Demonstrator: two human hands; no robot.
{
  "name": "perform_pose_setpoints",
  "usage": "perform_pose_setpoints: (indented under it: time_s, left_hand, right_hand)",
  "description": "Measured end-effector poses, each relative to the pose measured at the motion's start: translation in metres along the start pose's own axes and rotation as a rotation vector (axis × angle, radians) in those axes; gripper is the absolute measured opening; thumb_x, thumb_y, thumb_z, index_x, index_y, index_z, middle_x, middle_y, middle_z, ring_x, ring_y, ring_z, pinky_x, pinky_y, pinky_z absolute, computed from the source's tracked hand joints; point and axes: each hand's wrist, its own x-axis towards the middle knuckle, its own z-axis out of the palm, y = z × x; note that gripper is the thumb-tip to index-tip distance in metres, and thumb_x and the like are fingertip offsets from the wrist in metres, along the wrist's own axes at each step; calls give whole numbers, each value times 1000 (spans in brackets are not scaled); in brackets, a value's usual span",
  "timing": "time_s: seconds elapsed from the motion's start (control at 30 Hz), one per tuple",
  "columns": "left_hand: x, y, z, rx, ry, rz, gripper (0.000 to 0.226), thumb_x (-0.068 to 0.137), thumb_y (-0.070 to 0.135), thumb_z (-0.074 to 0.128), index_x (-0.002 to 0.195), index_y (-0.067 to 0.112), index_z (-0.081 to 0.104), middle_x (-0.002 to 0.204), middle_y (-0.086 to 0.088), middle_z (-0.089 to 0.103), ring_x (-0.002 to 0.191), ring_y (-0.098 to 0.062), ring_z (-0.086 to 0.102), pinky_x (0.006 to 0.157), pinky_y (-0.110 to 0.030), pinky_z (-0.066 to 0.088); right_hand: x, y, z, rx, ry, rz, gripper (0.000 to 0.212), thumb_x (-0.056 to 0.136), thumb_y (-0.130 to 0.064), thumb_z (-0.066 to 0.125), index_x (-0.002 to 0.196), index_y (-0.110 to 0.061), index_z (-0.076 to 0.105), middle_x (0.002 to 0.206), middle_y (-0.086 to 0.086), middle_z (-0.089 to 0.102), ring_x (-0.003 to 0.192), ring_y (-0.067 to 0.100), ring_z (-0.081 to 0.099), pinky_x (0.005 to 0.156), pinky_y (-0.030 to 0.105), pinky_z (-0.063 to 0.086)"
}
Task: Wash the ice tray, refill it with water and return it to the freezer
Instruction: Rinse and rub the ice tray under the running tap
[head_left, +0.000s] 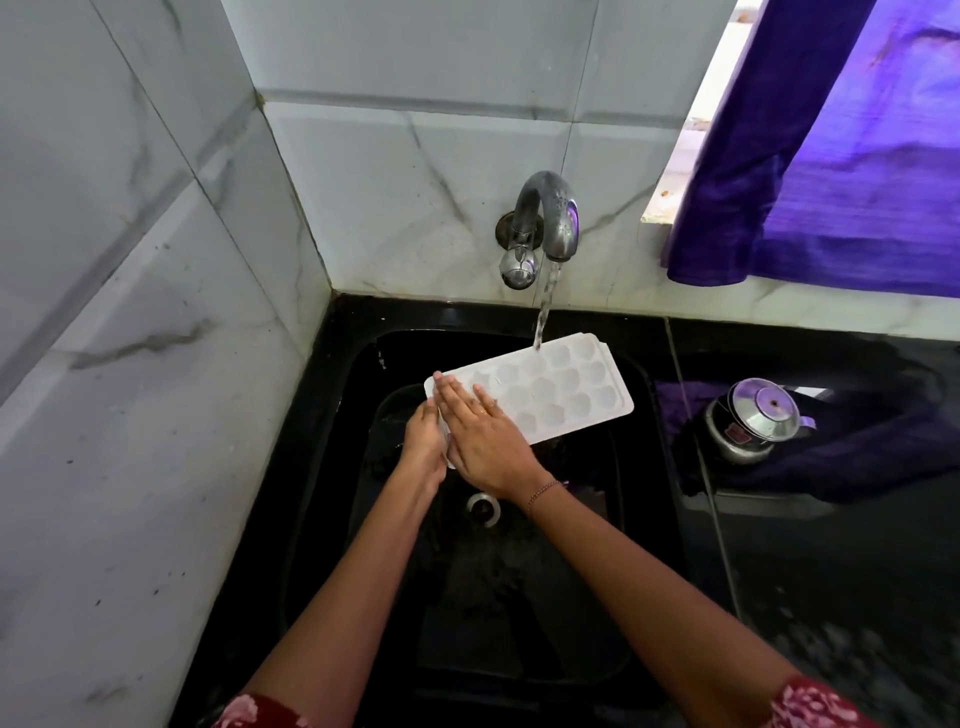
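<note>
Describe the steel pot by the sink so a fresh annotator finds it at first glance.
Find the black sink in the tiled corner, where the tap runs onto a white ice tray. Move right onto the black counter, below the purple curtain: the pot sits on a dark cloth. It is the only shiny, round, lidded metal vessel; the tap, also metal, is on the wall.
</note>
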Motion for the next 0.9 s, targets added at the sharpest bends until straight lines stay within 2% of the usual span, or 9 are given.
perform_pose_setpoints:
  time_s: [0.07,0.17,0.33,0.4,0.47,0.53,0.63,0.77,0.9]
  left_hand:
    - [1,-1,-4,20,25,4,29,101,26,37,97,16,64,107,-6,66,99,-20,62,92,-36,49]
    - [6,1,-11,0,99,6,28,101,22,36,92,13,61,94,-8,64,84,-21,63,81,-38,51]
    - [17,12,-36,23,206,14,29,101,21,36,109,4,58,98,-13,64,76,-25,63,78,-38,52]
    - [20,14,-49,57,220,2,32,100,21,38,117,1,56,107,-17,64,86,-30,64,80,-42,53]
    - [22,14,-57,83,225,0,32,99,20,40,118,0,57,111,-18,64,94,-31,63,80,-40,54]
    - [22,13,-60,110,228,-8,31,99,21,41,116,2,58,109,-15,65,97,-32,64,73,-35,53]
    - [21,10,-58,137,213,-30,33,98,23,41,116,2,59,109,-15,66,96,-33,66,66,-32,54]
    - [19,8,-50,142,188,-44,35,100,26,39,116,3,60,106,-15,67,91,-32,66,75,-38,55]
    - [20,5,-45,143,146,-53,32,99,25,40,110,4,62,100,-12,68,86,-29,68,75,-41,57]
  right_hand:
    - [0,2,3,-37,-18,-90,62,95,-36,16,149,-7,21,158,10,14,147,20,12,120,37,1]
    - [-5,25,2,-68,-37,-115,60,97,-50,16,150,-21,15,159,3,14,147,21,12,119,46,5]
    - [-21,92,-8,-12,-102,226,82,80,-71,-18,149,-30,-2,159,-5,-7,147,20,-8,112,59,-7]
    - [-20,114,-17,68,-103,386,74,88,-68,-1,151,-29,1,160,-3,-10,147,24,-8,114,57,0]
    - [-7,123,-31,248,112,513,59,99,-49,28,148,-18,26,158,10,16,143,32,19,112,51,22]
    - [19,123,-52,582,336,655,51,99,-39,39,135,-3,44,135,19,48,121,32,49,103,43,41]
    - [70,125,-78,962,329,816,70,88,-65,40,112,0,53,96,19,67,85,30,65,79,46,55]
    - [120,131,-83,1176,188,887,55,78,-63,61,98,-12,55,75,1,60,51,12,58,40,19,47]
    - [132,138,-82,1107,146,882,43,82,-54,60,101,-15,58,85,-1,61,56,11,58,35,13,39]
